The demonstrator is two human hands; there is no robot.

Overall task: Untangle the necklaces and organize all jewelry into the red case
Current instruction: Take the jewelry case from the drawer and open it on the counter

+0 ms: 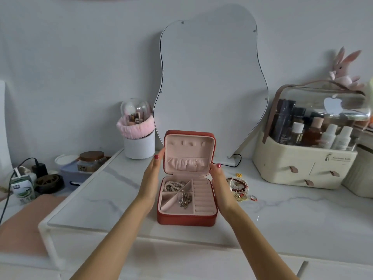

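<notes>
White marble-patterned tabletop (pixel 101 199) runs beneath a pale grey wall, and we lean a wavy-edged white mirror (pixel 212 77) against that wall behind our work. Far left sit a small green-and-white carton (pixel 22 188) and a glass jar with a brown lid (pixel 91 160); nearer the middle stands a white round brush holder wrapped in a pink fluffy band (pixel 138 136).

Our left hand (pixel 150 178) lies flat against the left edge of the square red leather jewellery case (pixel 186 218), fingers stretched upward along the raised lid, loose rather than clenched. The case stands open between our two hands, lid upright, its pale pink lining showing small hooks and a gathered pocket. In the tray, a strand of cream pearl beads (pixel 172 185) fills the rear left compartment, a knot of thin silver chains (pixel 184 199) lies in the centre one, and ring rolls line the right side.

Our right hand (pixel 219 184) presses open-palmed against the right edge, fingertips at the lid's hinge level, gripping nothing else.

Just beside that hand, on the tabletop, rests a heap of dark red beaded bracelets and gold pieces (pixel 239 187). Farther right stands a cream cosmetics organiser with a clear domed cover (pixel 302 162), a pink plush rabbit (pixel 345 71) on top.
</notes>
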